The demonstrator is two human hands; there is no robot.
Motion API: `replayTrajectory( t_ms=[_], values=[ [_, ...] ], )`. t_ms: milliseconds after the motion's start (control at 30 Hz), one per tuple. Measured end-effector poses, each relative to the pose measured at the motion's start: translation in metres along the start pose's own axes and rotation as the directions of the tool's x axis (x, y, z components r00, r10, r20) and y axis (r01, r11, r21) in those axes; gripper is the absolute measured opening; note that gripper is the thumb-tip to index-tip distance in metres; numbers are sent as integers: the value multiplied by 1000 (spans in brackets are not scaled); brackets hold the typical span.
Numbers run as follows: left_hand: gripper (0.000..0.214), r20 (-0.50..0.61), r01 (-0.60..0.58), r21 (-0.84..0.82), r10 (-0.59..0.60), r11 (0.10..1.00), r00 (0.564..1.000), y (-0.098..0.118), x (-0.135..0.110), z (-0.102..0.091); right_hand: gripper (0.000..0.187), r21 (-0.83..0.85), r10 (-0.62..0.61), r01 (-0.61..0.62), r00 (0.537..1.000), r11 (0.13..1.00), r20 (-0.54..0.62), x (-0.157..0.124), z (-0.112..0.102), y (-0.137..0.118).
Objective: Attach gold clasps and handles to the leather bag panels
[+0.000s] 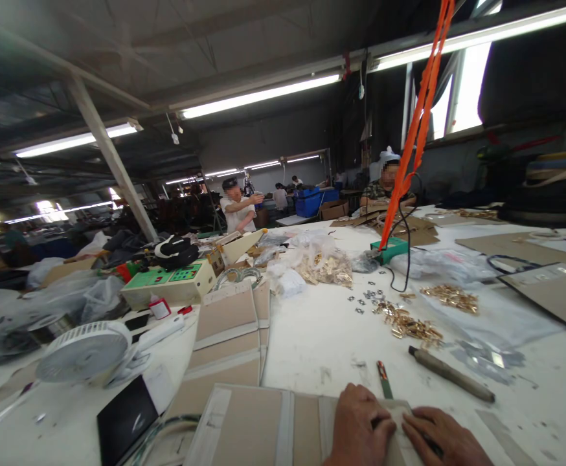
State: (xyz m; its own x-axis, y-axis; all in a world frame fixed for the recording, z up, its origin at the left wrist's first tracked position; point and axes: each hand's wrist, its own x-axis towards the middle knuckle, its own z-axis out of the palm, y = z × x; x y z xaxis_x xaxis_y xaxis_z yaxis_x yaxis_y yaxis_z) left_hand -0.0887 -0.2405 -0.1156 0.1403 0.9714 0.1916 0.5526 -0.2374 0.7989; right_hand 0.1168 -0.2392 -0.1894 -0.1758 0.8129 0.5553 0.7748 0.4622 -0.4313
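Note:
Both of my hands rest on a flat tan cardboard panel with pale taped edges [258, 427] at the near edge of the white table [322, 330]. My left hand [361, 424] is curled with its fingers bent down onto the panel. My right hand [441, 437] lies beside it with fingers pressed flat and together on the panel's right end. Whether either hand holds a small item underneath is hidden. A green-handled tool [384, 380] lies just beyond my left hand, and a grey-brown rod-shaped tool [451, 374] lies further right.
A stack of similar tan panels [227, 336] lies left of centre. Gold metal fittings [409, 323] and plastic bags [322, 262] are scattered mid-table. A white fan [86, 353], a green-topped device [171, 281] and an orange strap [416, 129] are also here. Other people [237, 207] work farther back.

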Motion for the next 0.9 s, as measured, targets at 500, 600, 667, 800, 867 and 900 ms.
replayTrajectory(
  t_ms=[500,600,667,800,867,900],
  values=[
    [17,142,-282,154,261,947,955,3,4,-18,21,-20,347,-346,935,938,70,23,-33,-55],
    [29,149,-414,259,388,873,910,-10,-3,-18,21,-30,359,-358,932,933,58,27,-32,-57],
    [39,171,-503,357,474,787,864,-23,-5,-15,21,-30,353,-352,935,936,48,28,-32,-58],
    [47,217,-595,534,582,601,784,-47,-2,-9,21,2,336,-336,941,942,33,27,-36,-61],
    [47,216,-608,577,616,546,758,-52,0,-9,22,42,325,-327,945,944,44,28,-39,-59],
    [46,209,-612,585,630,533,748,-52,1,-9,21,75,316,-320,947,944,63,30,-42,-56]
  ],
)
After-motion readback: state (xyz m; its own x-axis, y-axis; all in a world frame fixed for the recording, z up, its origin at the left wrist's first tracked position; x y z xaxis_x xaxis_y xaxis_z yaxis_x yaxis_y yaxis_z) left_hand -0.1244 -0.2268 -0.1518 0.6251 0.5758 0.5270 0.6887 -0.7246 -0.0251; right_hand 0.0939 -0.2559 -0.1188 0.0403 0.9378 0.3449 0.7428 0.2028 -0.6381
